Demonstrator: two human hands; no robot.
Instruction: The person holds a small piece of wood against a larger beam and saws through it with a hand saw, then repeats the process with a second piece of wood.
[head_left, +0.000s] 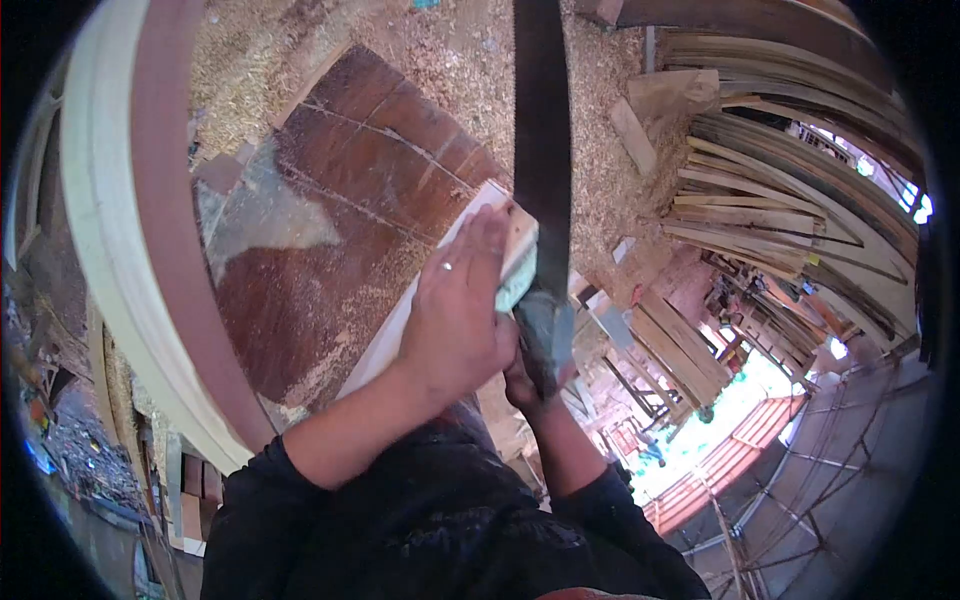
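My left hand point(455, 320) lies over a pale wooden board point(385, 335), gripping it with the fingers along its top and the thumb at its near side. A ring shows on one finger. The board runs at a slant, and its light end point(520, 236) sticks out past my fingertips. Right beside that end stands a handsaw point(542, 130), its long dark blade pointing away from me. My right hand point(520, 385) is closed round the saw's handle, which is blurred and partly hides the fingers. Under the board is a reddish-brown wooden panel point(290, 315) dusted with sawdust.
A large curved wooden piece point(165, 200) rises close on my left. Wood shavings point(250, 60) cover the ground ahead. Stacked planks point(760, 215) line the right side, with loose offcuts point(632, 135) before them. A corrugated sheet point(840, 480) lies lower right.
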